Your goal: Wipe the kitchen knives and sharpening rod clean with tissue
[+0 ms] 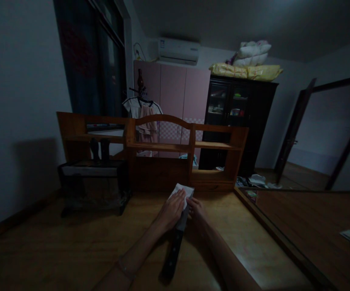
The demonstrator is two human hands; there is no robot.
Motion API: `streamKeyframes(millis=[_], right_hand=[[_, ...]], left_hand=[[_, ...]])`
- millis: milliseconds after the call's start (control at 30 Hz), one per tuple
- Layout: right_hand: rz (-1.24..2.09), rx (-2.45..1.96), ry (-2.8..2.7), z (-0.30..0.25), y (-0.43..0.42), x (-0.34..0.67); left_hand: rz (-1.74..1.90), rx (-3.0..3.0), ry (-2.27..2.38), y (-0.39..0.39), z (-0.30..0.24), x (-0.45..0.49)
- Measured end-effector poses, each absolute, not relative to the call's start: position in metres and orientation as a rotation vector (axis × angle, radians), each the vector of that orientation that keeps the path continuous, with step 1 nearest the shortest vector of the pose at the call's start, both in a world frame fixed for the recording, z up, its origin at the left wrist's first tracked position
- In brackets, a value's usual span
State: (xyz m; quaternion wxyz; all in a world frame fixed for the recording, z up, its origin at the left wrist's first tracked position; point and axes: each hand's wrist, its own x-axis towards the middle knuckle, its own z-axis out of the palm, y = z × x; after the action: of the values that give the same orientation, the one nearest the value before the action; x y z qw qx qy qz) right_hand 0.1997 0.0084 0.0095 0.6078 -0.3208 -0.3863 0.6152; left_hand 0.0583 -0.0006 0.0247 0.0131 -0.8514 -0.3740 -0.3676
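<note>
A kitchen knife (173, 250) lies on the wooden tabletop, its black riveted handle toward me and its blade pointing away. Over the far part of the blade is a white tissue (178, 187). My left hand (173, 208) lies over the tissue, fingers together, pressing it on the blade. At the blade's right edge, my right hand (197, 212) has its fingers curled in, gripping the blade beside the tissue. The exact contact of its fingertips is dim. To the left stands a dark knife block (90, 171) with two black handles sticking up.
A wooden shelf unit (159, 147) runs along the table's far side. A raised wooden edge (279, 238) borders the tabletop at right, with the floor beyond. A wall is close at left. Farther back are pink wardrobes (171, 89), a dark cabinet (238, 105) and an open door (296, 129).
</note>
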Motion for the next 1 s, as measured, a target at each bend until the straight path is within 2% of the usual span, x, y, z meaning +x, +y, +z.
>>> streamKeyframes(millis=[233,800,1000], right_hand=[[1.422,-0.769,-0.907,0.013,0.008,0.204],[1.409,-0.826,-0.857,0.01,0.006,0.202],[1.312,-0.786,-0.778,0.01,0.015,0.219]], left_hand=[[-1.112,-2.691,-1.114,-0.008,0.035,0.06],[-1.039,-2.596,-1.187,0.004,0.023,0.055],[-0.947,-2.761,-1.02,-0.016,0.037,0.063]])
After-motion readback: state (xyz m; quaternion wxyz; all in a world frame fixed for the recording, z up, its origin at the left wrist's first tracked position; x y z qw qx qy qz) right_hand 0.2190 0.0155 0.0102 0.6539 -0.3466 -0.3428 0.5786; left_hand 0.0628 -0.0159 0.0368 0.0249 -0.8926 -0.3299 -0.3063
